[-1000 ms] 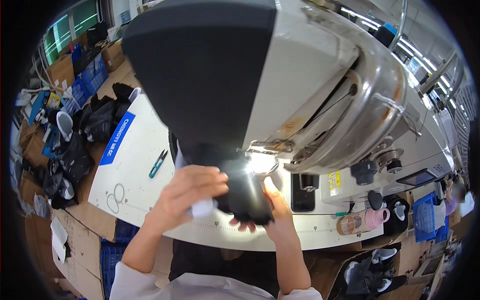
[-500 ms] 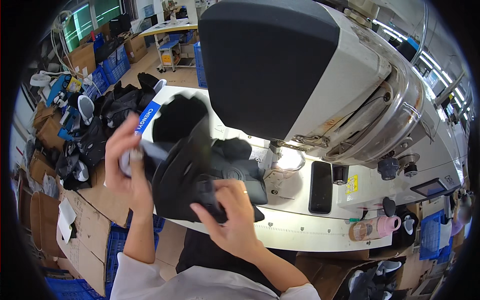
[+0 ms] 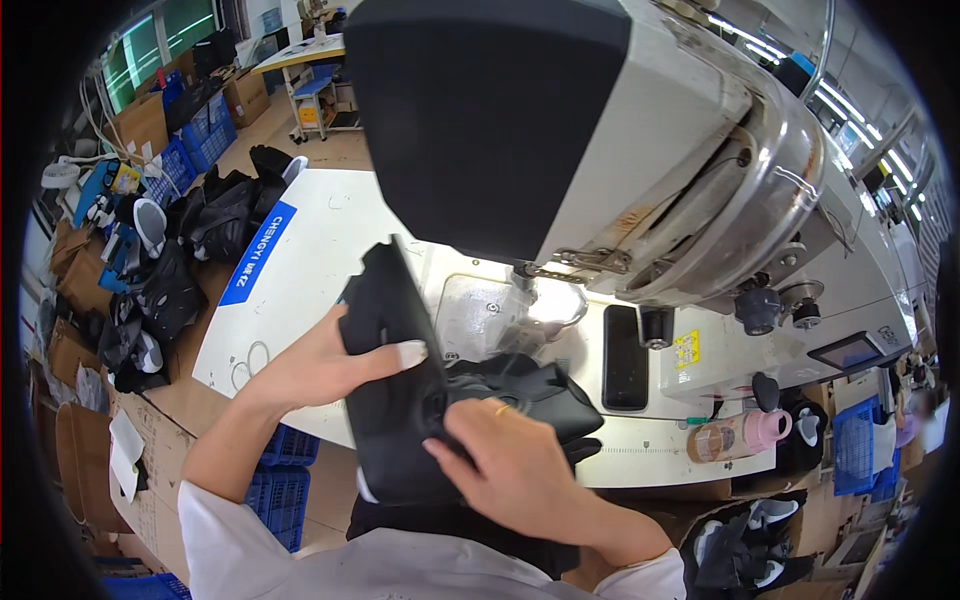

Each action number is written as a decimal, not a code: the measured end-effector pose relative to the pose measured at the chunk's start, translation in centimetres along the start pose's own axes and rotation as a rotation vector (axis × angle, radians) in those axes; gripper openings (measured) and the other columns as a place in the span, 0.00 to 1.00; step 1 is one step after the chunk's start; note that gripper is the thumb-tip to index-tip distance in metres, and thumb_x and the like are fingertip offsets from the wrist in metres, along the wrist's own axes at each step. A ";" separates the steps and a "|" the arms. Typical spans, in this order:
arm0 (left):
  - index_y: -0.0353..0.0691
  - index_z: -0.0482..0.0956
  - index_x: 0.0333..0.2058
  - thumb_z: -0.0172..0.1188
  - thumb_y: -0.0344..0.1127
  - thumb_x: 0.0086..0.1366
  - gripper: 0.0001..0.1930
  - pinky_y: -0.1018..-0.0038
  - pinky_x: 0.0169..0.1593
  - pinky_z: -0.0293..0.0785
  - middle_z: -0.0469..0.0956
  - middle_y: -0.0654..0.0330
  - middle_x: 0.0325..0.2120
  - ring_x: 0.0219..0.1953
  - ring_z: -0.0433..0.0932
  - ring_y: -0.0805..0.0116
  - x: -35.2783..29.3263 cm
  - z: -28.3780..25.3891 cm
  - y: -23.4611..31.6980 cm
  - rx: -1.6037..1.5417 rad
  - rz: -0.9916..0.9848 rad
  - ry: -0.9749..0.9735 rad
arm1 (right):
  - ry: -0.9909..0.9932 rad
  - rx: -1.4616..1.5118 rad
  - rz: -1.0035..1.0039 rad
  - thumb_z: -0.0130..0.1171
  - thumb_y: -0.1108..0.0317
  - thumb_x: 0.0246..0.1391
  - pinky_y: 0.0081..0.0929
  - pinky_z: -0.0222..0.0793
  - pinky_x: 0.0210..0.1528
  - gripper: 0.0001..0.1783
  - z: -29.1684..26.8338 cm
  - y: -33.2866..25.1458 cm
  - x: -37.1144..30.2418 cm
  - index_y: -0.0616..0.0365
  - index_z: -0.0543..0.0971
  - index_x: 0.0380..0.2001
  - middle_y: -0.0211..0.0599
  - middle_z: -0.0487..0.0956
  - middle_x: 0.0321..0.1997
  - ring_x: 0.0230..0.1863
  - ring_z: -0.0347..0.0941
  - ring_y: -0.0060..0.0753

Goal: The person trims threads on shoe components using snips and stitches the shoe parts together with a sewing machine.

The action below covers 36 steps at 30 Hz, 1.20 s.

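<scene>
Over the front edge of the white sewing-machine table I hold a black padded fabric piece with folded panels and strap-like parts [image 3: 388, 445]. My left hand [image 3: 325, 362] grips its upper left side, the thumb laid across the front and the other fingers behind it. My right hand [image 3: 518, 462], with a ring on one finger, closes on the middle of the piece, its fingertips partly hidden in the folds. More black panels [image 3: 545, 400] spread to the right of it, beneath the lit needle area. I cannot tell the exact kind of piece.
The large sewing machine [image 3: 490, 120] overhangs the table [image 3: 300, 300]. A black phone [image 3: 626, 358] and a pink-capped bottle [image 3: 740, 437] lie on the right. Similar black pieces [image 3: 170, 285] are heaped at left; blue crates [image 3: 275, 500] stand below. A box [image 3: 750, 550] at lower right holds more.
The piece has turned more upright and come lower, toward me. My left hand has moved down, its thumb now across the front. My right hand has shifted slightly right and down.
</scene>
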<state>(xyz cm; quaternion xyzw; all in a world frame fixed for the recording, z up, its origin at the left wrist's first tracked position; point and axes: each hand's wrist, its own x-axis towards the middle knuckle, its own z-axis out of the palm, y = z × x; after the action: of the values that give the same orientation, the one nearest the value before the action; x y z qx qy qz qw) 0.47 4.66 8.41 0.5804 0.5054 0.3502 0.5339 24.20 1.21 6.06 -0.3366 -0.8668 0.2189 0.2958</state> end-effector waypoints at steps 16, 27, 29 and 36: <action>0.28 0.77 0.47 0.63 0.25 0.64 0.14 0.71 0.51 0.73 0.81 0.57 0.42 0.47 0.77 0.71 10.5 5.3 -2.5 0.108 0.307 0.164 | 0.238 0.120 0.309 0.71 0.69 0.54 0.26 0.70 0.45 0.14 -2.2 9.3 -0.3 0.68 0.80 0.38 0.29 0.82 0.40 0.39 0.74 0.22; 0.30 0.80 0.44 0.62 0.29 0.65 0.11 0.70 0.47 0.75 0.82 0.55 0.40 0.42 0.79 0.66 12.5 2.6 -0.2 0.373 0.511 0.057 | 0.604 0.750 0.612 0.66 0.75 0.57 0.15 0.71 0.37 0.09 1.3 5.6 0.8 0.68 0.77 0.36 0.34 0.80 0.36 0.35 0.75 0.16; 0.29 0.80 0.41 0.61 0.26 0.63 0.09 0.71 0.46 0.75 0.82 0.55 0.37 0.41 0.80 0.67 9.8 3.0 0.9 0.398 0.649 0.196 | 0.514 0.965 0.619 0.66 0.75 0.58 0.17 0.73 0.41 0.12 0.9 6.1 0.2 0.68 0.76 0.41 0.36 0.81 0.39 0.38 0.76 0.17; 0.33 0.81 0.30 0.58 0.27 0.66 0.06 0.83 0.37 0.71 0.82 0.62 0.27 0.32 0.77 0.82 4.2 3.9 2.9 0.128 0.438 0.078 | 0.411 0.844 0.576 0.68 0.68 0.58 0.18 0.67 0.38 0.11 2.8 6.7 -0.4 0.61 0.77 0.37 0.28 0.77 0.33 0.34 0.71 0.15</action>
<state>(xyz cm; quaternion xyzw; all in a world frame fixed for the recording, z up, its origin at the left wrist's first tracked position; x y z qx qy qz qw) 5.84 7.92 9.92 0.6949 0.4087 0.4473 0.3872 25.61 4.95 0.04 -0.4482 -0.5008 0.5495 0.4964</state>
